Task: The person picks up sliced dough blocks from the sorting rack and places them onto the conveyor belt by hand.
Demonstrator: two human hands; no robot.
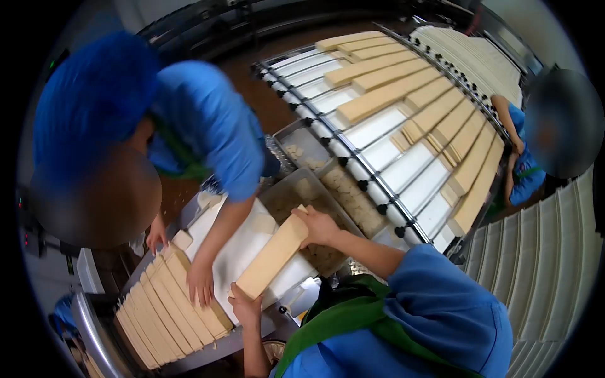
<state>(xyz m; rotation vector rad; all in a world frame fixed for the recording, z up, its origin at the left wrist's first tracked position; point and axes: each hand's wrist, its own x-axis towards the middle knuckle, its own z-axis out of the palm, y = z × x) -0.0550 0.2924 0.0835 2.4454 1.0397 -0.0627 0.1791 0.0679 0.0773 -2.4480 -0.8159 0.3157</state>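
Between my two hands is a long beige slab (272, 257) with rounded corners, perhaps a stack of thin sheets; its exact kind is unclear. My left hand (244, 305) grips the near lower end, and my right hand (318, 227) is closed around the far upper end. The slab is held slanted over a white work surface (287, 283). To the left, a row of similar beige slabs (170, 309) stands packed side by side. A co-worker's hand (200, 280) rests on the last slabs of that row, and their other hand (156, 238) is at its far end.
Beyond my right hand are grey bins (277, 195) with pale broken pieces. A wide slatted conveyor (372, 135) carries many beige slabs in lanes. Another person (526, 151) stands at its far right. A rounded metal bar (91, 334) lies at the lower left.
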